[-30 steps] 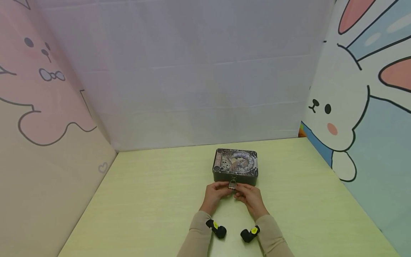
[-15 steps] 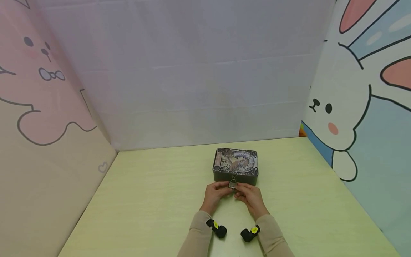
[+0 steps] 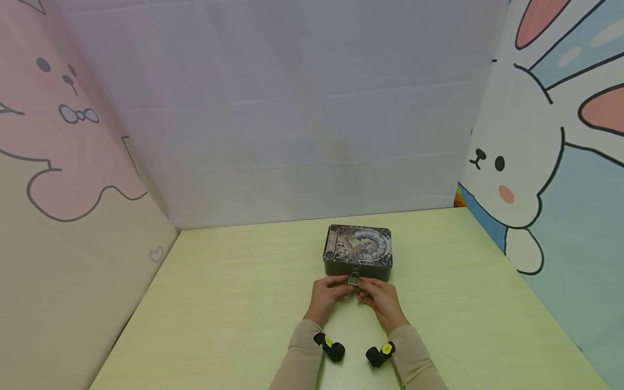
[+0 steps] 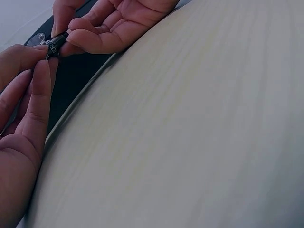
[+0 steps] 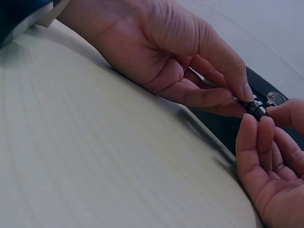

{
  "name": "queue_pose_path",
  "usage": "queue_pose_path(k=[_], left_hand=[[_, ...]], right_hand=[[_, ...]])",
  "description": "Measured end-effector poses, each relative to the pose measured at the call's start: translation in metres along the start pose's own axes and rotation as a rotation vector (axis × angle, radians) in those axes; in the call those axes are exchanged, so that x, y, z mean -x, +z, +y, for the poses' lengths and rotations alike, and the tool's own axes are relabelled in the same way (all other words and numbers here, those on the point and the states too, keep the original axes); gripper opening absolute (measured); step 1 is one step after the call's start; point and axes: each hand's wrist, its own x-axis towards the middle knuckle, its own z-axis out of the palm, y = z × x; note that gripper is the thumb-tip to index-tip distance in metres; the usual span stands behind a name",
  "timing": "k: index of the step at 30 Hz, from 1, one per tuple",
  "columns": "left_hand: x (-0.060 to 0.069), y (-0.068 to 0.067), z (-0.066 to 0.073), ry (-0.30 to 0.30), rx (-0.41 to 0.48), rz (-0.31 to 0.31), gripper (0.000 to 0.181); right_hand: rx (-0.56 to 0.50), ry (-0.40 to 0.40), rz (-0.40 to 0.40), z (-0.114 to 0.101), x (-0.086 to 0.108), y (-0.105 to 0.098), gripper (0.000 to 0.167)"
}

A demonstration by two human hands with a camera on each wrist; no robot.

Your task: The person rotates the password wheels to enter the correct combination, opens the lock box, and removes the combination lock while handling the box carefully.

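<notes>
Padlock (image 3: pixel 353 280) pinched from both sides

It sits between the left hand (image 3: pixel 322 299) and right hand (image 3: pixel 382 303), at the front of the decorated box (image 3: pixel 359 249) just beyond them. Hardly anything has visibly changed over the last second, which suggests slow, fine work. Each hand grips with thumb and fingers; the sleeved forearms (image 3: pixel 298 355) angle inward.

The rectangular pale yellow-green table (image 3: pixel 234 292) shows faint streaked grain. Toward its far edge, the dark rectangular box (image 3: pixel 358 252) is ornately patterned on top in grey, cream and brown. The small silvery-black metal padlock (image 3: pixel 353 280) bears pale markings. Beige cloth sleeves (image 3: pixel 301 352) cross the near edge.
</notes>
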Motion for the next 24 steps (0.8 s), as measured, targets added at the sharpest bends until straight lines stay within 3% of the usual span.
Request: queue_pose_path(k=[8, 16, 24], left_hand=[[0.001, 0.002, 0.0, 0.004, 0.002, 0.015, 0.028], [-0.014, -0.001, -0.025, 0.001, -0.011, 0.048, 0.028], [-0.014, -0.001, -0.023, 0.005, 0.018, 0.024, 0.028]], right_hand=[[0.006, -0.003, -0.007, 0.0, 0.001, 0.0, 0.019], [0.015, -0.006, -0.009, 0.0, 0.001, 0.0, 0.018], [0.014, -0.005, -0.009, 0.0, 0.0, -0.001, 0.016]])
